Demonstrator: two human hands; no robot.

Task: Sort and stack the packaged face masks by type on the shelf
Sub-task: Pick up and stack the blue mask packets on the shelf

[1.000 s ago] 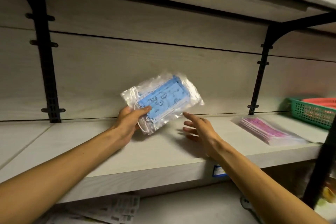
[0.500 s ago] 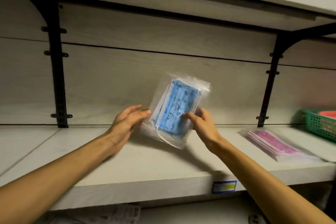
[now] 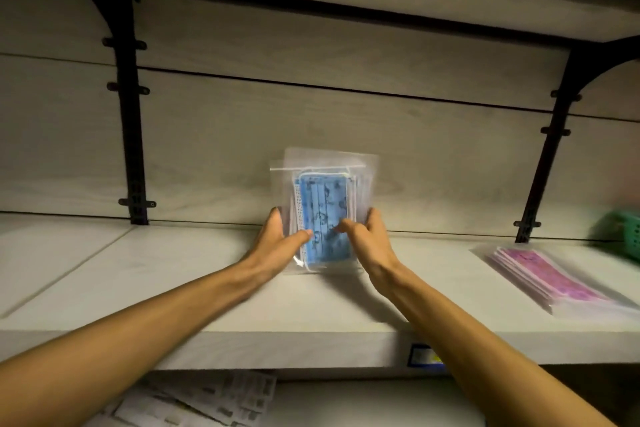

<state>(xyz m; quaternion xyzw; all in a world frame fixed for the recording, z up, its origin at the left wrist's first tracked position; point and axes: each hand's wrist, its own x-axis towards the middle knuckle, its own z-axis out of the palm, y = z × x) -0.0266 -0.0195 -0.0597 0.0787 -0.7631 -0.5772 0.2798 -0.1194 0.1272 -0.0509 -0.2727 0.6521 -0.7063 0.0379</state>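
A bundle of clear packets of blue patterned face masks (image 3: 323, 198) stands upright on its short edge in the middle of the white shelf (image 3: 214, 295), close to the back panel. My left hand (image 3: 277, 246) grips its left side, thumb on the front. My right hand (image 3: 370, 239) grips its right side, thumb on the front as well. A flat stack of pink mask packets (image 3: 547, 281) lies on the shelf at the right, apart from both hands.
A green basket (image 3: 623, 236) sits at the far right edge of the shelf, blurred. Black brackets (image 3: 133, 135) rise from the shelf at left and right. The upper shelf hangs close above. Printed papers (image 3: 214, 399) lie on the level below.
The blue packets went from tilted in my left hand to upright on the shelf. My right hand came in and took hold of the right side.
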